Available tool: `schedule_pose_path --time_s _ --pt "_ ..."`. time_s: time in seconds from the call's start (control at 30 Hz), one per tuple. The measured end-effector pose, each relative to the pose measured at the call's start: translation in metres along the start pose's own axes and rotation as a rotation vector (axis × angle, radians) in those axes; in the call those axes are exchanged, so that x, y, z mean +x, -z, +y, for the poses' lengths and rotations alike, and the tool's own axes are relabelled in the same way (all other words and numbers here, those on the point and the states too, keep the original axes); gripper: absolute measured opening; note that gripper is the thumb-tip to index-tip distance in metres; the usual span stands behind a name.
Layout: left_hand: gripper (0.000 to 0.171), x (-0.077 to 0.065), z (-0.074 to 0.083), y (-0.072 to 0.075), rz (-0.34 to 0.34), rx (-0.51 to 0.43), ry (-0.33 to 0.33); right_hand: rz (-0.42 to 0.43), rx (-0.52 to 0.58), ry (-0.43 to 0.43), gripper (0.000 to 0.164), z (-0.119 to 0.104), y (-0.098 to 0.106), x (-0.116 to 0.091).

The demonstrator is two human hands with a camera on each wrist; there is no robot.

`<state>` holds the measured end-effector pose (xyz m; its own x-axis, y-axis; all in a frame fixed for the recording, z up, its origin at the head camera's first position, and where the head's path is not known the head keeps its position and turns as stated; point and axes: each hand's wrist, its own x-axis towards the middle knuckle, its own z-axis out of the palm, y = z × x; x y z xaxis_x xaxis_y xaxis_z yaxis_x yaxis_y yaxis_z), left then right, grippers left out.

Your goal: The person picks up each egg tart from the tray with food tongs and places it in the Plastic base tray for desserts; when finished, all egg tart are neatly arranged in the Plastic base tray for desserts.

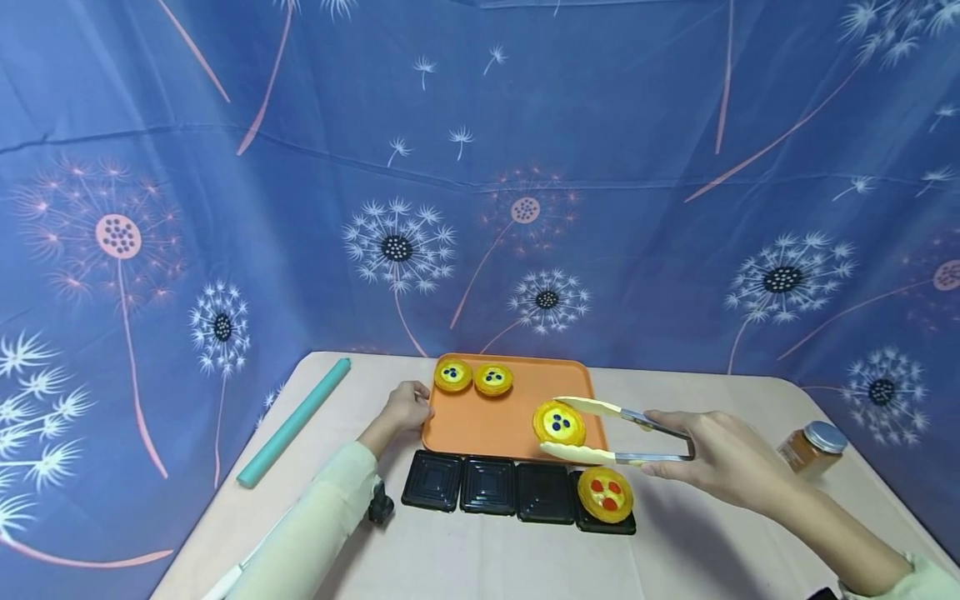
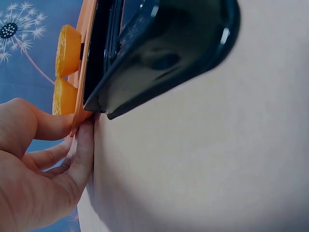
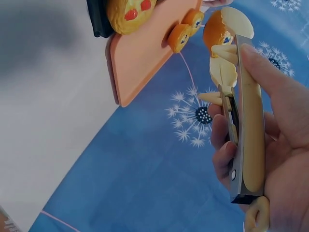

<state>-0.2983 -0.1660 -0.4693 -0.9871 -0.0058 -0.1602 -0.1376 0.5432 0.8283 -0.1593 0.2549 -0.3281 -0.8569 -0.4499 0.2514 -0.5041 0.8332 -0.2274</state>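
Observation:
My right hand [image 1: 723, 458] grips a pair of tongs [image 1: 667, 429] with pale yellow tips. Between those tips is an egg tart [image 1: 558, 422] with dark blue dots, held over the right part of the orange tray [image 1: 517, 421]. At the tray's left edge, my left hand [image 1: 408, 406] pinches the rim between thumb and fingers, as the left wrist view shows [image 2: 53, 159]. Two more blue-dotted tarts [image 1: 453, 375] [image 1: 493, 380] sit at the tray's back left. A tart with red dots [image 1: 605, 494] rests on the rightmost black square tray.
In front of the orange tray stands a row of black square trays [image 1: 487, 485]. A teal roll [image 1: 296, 422] lies at the table's left, and a lidded jar [image 1: 813, 450] stands at the right. A blue dandelion-print cloth [image 1: 480, 250] hangs behind.

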Motion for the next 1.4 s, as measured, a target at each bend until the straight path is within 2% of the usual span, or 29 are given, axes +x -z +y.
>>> schedule_pose_path --time_s 0.3,0.57,0.83,1.17,1.4 --pt "0.025 -0.002 -0.003 -0.001 0.012 -0.027 -0.015 -0.108 0.023 -0.029 0.064 -0.004 -0.011 -0.011" --pt "0.025 -0.001 -0.003 -0.003 0.008 -0.026 -0.026 -0.157 0.061 -0.02 0.062 -0.004 -0.027 -0.016" --pt "0.026 -0.004 0.0 -0.001 0.013 -0.033 -0.02 -0.15 0.083 0.002 0.064 -0.001 -0.043 -0.019" --pt "0.026 -0.004 0.0 -0.002 0.012 -0.048 -0.011 -0.164 0.106 -0.001 0.064 -0.001 -0.051 -0.019" --pt "0.026 -0.003 -0.001 -0.001 0.014 -0.043 -0.016 -0.14 0.058 -0.04 0.083 -0.004 -0.049 -0.016"
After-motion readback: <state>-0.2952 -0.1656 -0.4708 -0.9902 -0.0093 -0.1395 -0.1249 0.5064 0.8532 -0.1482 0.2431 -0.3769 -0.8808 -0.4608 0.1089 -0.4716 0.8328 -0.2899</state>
